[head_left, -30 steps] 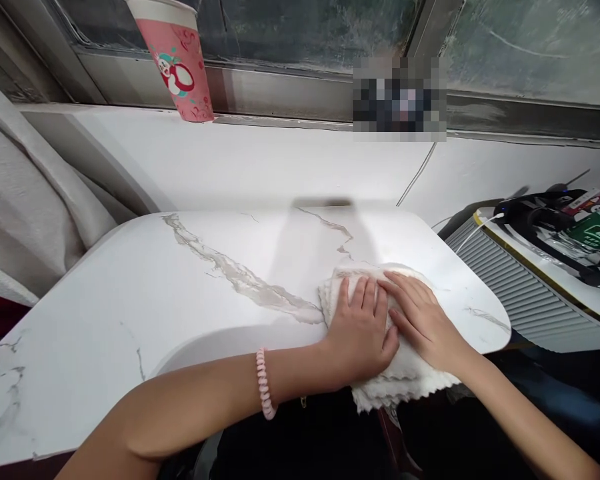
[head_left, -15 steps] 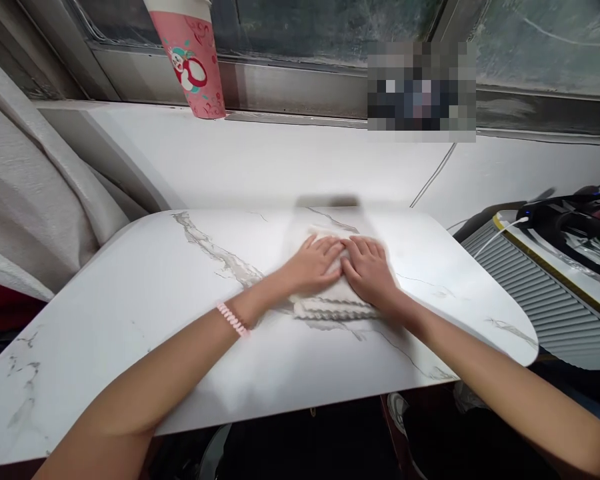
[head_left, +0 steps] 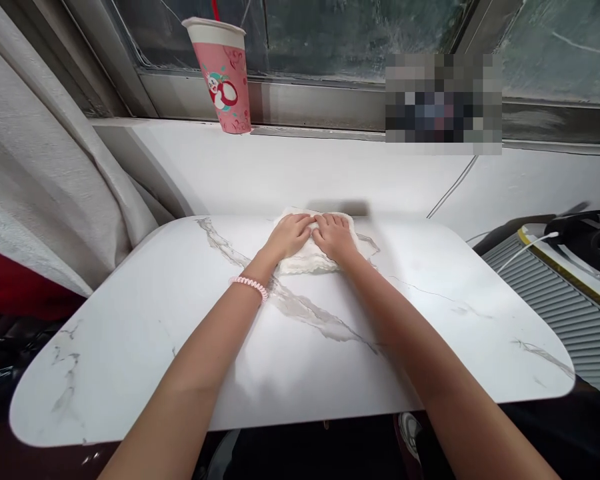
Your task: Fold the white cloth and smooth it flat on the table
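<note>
A folded white cloth (head_left: pixel 305 261) lies at the far edge of the white marble-patterned table (head_left: pixel 170 333), close to the wall. My left hand (head_left: pixel 291 235) and my right hand (head_left: pixel 334 237) both press down on top of it, side by side, fingertips touching, arms stretched out. Most of the cloth is hidden under the hands; only its near fringe and left corner show. A pink coil band (head_left: pixel 250 285) sits on my left wrist.
A pink paper cup (head_left: pixel 225 77) stands on the window sill at the back. A grey curtain (head_left: pixel 45 193) hangs at the left. To the right are a ribbed grey unit (head_left: pixel 555 300), a white cable (head_left: pixel 523 248) and dark gear.
Both hands have pushed the cloth from the table's near right edge across to its far edge by the wall, with my arms stretching out.
</note>
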### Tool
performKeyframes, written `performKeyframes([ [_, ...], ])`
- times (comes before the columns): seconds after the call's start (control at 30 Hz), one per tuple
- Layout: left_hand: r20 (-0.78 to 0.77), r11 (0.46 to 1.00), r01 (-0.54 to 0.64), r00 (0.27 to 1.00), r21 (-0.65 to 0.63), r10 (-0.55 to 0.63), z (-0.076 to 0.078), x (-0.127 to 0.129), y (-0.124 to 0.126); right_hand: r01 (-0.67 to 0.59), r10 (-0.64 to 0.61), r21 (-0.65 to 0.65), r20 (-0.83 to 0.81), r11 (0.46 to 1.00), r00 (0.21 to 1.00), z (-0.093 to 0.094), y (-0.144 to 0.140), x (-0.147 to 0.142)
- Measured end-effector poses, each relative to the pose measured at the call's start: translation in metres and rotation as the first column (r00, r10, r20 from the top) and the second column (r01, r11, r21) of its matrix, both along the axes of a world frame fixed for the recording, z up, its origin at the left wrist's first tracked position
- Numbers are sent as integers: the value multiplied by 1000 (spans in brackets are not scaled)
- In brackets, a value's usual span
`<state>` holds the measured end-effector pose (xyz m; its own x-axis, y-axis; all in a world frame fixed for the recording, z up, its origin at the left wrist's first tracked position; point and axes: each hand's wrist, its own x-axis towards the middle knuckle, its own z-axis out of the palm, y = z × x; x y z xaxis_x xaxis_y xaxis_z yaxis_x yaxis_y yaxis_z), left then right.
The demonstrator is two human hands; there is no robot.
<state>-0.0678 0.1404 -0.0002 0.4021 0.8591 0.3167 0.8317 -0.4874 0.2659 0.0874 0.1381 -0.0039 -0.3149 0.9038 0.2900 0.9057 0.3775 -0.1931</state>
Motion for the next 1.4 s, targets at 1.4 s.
performKeyframes([
  [1.4,-238,984,-162,961,-73,141,10,-74,-188,-291,292,77,2,954,957,1,-148,-60],
])
